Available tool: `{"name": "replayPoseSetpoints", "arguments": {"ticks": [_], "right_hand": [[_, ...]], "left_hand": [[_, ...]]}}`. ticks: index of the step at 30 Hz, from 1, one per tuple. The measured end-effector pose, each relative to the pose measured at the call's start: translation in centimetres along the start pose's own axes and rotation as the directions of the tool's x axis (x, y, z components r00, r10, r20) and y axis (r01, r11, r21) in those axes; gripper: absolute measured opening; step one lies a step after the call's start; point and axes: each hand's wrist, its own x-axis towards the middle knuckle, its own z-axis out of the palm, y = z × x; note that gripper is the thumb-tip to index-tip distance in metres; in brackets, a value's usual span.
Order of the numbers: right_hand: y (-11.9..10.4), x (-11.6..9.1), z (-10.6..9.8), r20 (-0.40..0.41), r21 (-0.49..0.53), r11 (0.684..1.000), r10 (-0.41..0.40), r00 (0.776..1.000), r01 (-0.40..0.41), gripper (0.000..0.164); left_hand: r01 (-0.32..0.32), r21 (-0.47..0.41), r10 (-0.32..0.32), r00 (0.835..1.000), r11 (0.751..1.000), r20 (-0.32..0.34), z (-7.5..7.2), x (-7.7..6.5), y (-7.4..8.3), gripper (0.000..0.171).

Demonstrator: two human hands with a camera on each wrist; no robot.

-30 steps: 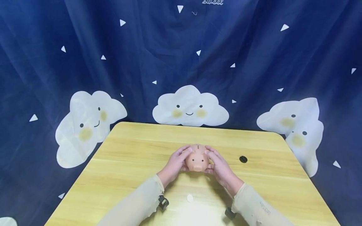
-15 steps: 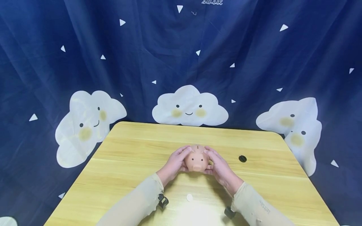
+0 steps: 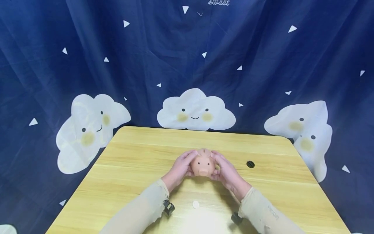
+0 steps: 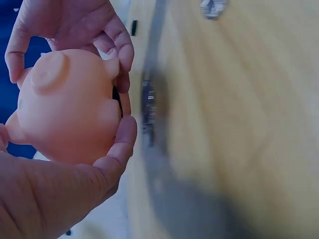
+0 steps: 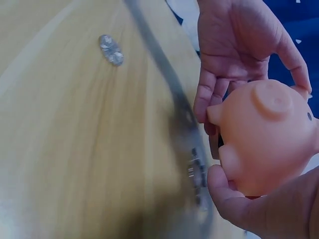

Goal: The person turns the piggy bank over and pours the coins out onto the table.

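A pink piggy bank (image 3: 203,165) is held between my two hands near the middle of the table, its snout towards me and coin slot on top. My left hand (image 3: 180,168) grips its left side, thumb by the ear and fingertips underneath. Opposite, my right hand (image 3: 229,175) grips the other side the same way. A dark opening (image 4: 117,99) shows at its underside in the left wrist view. Below it, blurred silvery coins (image 5: 196,179) appear on the table in the right wrist view.
A round black plug (image 3: 250,164) lies on the wooden table (image 3: 131,156) to the right of the piggy bank. Nearer to me, between the forearms, is a silvery coin (image 3: 195,204). A dark blue curtain (image 3: 175,48) with clouds hangs behind the table.
The piggy bank has risen very slightly in both hands. The grip of each hand, the plug and the coin near me look the same.
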Motion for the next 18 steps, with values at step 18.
{"name": "replayPoseSetpoints", "arguments": {"ticks": [18], "right_hand": [[1.4, -0.5, -0.2, -0.067, -0.026, 0.999, -0.032, 0.997, 0.031, 0.065]], "left_hand": [[-0.035, 0.021, 0.035, 0.999, 0.999, -0.007, 0.3, -0.8, -1.8, 0.074]]}}
